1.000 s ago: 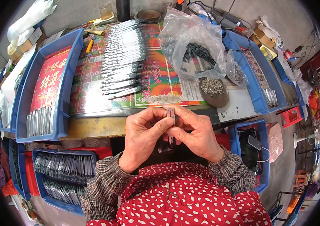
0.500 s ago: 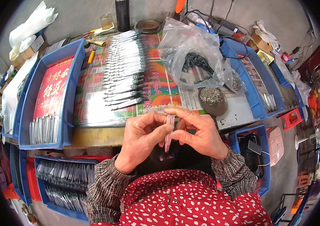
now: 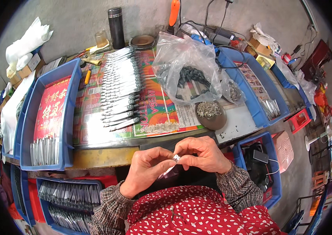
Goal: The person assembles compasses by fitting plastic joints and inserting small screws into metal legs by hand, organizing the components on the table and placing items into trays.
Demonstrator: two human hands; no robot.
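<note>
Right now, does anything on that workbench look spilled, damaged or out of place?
Yes: the colourful printed sheet has a pale, ragged patch near its front edge, left of the brown dish, interrupting the print. I can't tell whether that's wear or spilled residue.

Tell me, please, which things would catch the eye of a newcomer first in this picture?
Probably the long row of shiny metal strips, on the colourful printed sheet covering the table. To its right sits a bulky clear plastic bag showing dark pieces, with a brown dish of small metal parts just in front. Lower down, the left grip and right grip meet at a slim shiny piece.
</note>
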